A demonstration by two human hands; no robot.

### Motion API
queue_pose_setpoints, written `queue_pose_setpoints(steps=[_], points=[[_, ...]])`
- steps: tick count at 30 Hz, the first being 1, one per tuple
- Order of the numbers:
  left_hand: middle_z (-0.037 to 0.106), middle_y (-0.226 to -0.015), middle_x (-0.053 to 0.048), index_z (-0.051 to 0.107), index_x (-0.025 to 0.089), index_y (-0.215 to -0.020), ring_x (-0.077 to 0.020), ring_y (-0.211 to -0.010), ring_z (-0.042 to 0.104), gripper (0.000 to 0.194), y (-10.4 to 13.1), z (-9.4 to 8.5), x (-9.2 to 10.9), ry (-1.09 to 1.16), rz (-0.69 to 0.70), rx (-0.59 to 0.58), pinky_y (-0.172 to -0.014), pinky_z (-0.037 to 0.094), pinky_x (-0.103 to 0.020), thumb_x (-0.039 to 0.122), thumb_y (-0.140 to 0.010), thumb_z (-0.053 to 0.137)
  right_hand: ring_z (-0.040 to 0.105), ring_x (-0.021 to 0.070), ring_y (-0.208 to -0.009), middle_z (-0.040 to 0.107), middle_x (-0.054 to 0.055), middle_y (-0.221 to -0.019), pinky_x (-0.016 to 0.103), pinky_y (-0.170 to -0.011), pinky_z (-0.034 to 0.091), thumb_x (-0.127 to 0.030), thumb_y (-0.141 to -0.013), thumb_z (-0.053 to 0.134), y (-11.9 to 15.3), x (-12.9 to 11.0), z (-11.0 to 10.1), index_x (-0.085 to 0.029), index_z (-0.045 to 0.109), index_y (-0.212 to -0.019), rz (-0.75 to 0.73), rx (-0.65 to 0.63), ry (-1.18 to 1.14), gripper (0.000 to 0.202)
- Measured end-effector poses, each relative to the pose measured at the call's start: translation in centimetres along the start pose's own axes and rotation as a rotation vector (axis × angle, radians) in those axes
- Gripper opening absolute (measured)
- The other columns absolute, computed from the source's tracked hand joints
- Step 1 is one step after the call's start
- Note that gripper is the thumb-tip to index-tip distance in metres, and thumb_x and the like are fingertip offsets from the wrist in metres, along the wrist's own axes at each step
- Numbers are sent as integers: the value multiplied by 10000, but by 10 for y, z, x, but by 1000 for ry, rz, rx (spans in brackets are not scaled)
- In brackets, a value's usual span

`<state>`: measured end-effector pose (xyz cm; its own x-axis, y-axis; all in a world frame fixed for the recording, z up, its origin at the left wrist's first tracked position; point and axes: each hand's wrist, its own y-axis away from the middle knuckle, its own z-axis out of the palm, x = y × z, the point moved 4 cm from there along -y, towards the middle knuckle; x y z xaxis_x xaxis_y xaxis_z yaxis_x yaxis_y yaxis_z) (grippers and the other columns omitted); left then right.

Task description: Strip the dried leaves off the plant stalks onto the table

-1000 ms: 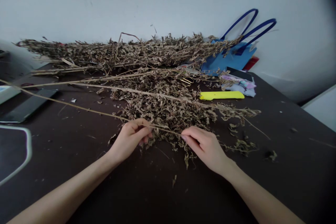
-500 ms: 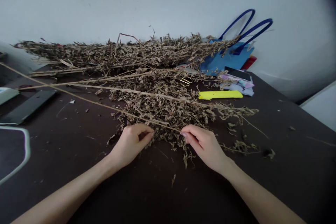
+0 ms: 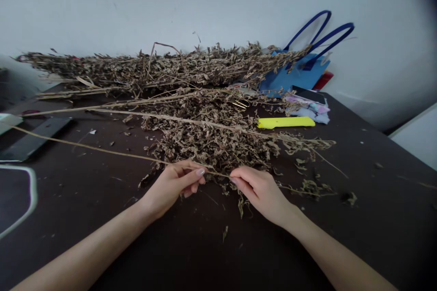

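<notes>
A long thin dry stem (image 3: 102, 149) runs from the left edge of the view to the middle. My left hand (image 3: 177, 184) pinches it between thumb and fingers. A short way to the right, my right hand (image 3: 254, 186) has its thumb and forefinger closed on the same stem near its end. Behind and below both hands lies a pile of dried, curled leaves (image 3: 208, 138). Another pale stalk (image 3: 170, 119) with leaves at its right end rests across that pile.
Along the wall lies a big bundle of dried plants (image 3: 191, 66). At the right are a blue bag (image 3: 290, 77), a yellow object (image 3: 286, 122), a cloth (image 3: 312, 111) and gold-coloured scissors (image 3: 241, 105). A dark flat object (image 3: 37, 138) and a white-rimmed item (image 3: 33, 191) are at the left.
My left hand has closed on the stem, which has dropped lower at the left. My right hand has shifted slightly left and down with its end.
</notes>
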<state>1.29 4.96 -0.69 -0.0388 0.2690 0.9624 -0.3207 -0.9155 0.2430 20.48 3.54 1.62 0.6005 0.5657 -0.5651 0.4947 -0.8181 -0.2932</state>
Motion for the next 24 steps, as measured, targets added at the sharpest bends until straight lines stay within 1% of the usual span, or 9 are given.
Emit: queue_pose_setpoints(steps=[3,5,7,10,12,17,24], points=[[584,-670,7,637,145,-869,-49,-495,460,209,1,3,-2,43,-12,-9,-396,325,-146,328,-770,642,548,98,-687,582,-1,-765,225,-626,403,-214,-924,395,1,-1,4,-194,556,-891,-15,-16,13,166],[589,-664,6,630,139,-841,-53,-499,470,198,1,3,-2,32,-12,11,-401,337,-149,326,-776,636,553,106,-701,589,15,-817,231,-625,419,-232,-921,408,1,-1,5,-198,556,-944,-27,0,32,154],[585,-653,6,620,133,-816,-55,-498,470,198,1,1,-1,11,2,45,-410,352,-152,328,-782,628,558,121,-741,586,47,-915,248,-643,444,-255,-909,440,2,0,2,-197,535,-1040,-49,53,67,172],[568,-628,10,601,129,-779,-52,-483,456,211,1,-2,0,-12,26,75,-421,364,-155,339,-796,610,542,166,-903,561,82,-1022,315,-778,458,-247,-885,491,1,2,-5,-190,498,-1124,-96,139,160,246],[553,-603,15,587,131,-748,-47,-466,442,224,0,-4,0,-20,36,86,-418,362,-154,347,-806,596,517,187,-959,563,78,-1005,357,-833,439,-228,-876,506,0,4,-7,-187,511,-1095,-111,165,223,222],[548,-604,11,575,129,-713,-44,-465,442,241,0,-7,1,-37,62,115,-416,362,-149,348,-811,590,521,164,-849,576,48,-879,336,-784,446,-192,-879,487,-1,6,-6,-180,558,-933,-119,145,273,90],[537,-568,16,556,130,-683,-46,-437,435,269,-1,-9,4,-48,74,169,-394,358,-150,367,-804,594,531,167,-852,564,64,-906,326,-763,449,-195,-864,508,-1,8,-8,-168,564,-935,-89,174,281,95]])
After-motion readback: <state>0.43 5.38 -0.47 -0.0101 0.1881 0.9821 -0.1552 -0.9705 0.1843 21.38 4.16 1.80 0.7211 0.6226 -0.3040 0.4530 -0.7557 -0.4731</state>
